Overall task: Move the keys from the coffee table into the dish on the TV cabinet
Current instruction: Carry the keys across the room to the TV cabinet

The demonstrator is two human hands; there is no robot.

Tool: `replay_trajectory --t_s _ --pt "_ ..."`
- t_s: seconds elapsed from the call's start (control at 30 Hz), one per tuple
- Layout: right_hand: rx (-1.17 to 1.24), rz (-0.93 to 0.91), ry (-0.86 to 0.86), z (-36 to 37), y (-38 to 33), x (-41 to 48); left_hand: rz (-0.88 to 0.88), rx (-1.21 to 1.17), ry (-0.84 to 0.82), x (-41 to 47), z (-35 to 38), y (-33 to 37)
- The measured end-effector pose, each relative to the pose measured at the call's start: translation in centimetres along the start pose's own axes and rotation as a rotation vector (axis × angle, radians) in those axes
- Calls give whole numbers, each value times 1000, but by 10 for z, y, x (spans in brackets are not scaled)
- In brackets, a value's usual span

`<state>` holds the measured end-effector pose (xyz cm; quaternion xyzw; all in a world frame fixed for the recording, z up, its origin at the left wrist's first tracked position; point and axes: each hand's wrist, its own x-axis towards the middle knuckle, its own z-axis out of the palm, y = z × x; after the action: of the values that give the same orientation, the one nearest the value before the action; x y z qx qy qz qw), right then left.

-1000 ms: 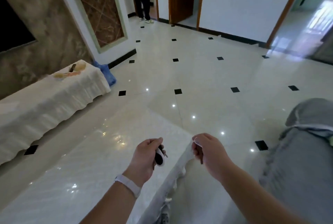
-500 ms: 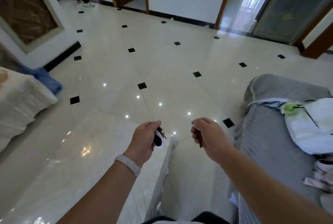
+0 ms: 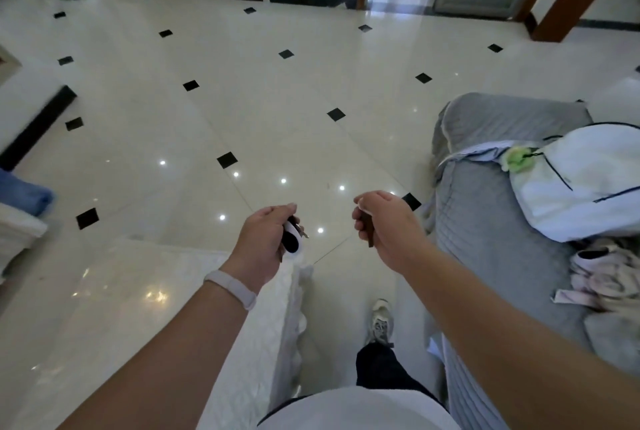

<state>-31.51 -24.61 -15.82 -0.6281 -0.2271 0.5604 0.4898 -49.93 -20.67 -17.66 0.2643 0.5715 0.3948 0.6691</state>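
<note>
I judged this to be the carrying step: the keys [image 3: 293, 235] were off the counter [image 3: 145, 308] and in my left hand [image 3: 265, 246], held above the counter's far corner. The left hand was clenched round a black-and-white fob, its fingers [image 3: 277, 213] curled over the top, with a small metal key blade poking out toward the right. The fob's long axis ran roughly up and down in the view, tilted a little, while the blade pointed sideways toward my right hand [image 3: 389, 225]. That right hand was closed on a slim dark brown piece [image 3: 368, 230] hanging downward from the grip; I could not tell what it was, or whether it belonged with the keys.

Neither the dish nor the TV cabinet showed in this view, only open tiled floor [image 3: 277, 100] ahead and a grey sofa [image 3: 502, 222] on the right. The next move, as I read it, called for finding the cabinet, walking there with the grip kept firm, then lowering the keys into the dish.
</note>
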Motion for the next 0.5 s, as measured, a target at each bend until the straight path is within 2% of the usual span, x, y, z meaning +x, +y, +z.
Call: replay_trajectory --t_s 0.27,0.5 --pt "49 5 -42 -80 -71 91 -2 44 40 54 125 22" --pt "65 -27 -31 -145 -128 146 40 55 1 82 223 37"
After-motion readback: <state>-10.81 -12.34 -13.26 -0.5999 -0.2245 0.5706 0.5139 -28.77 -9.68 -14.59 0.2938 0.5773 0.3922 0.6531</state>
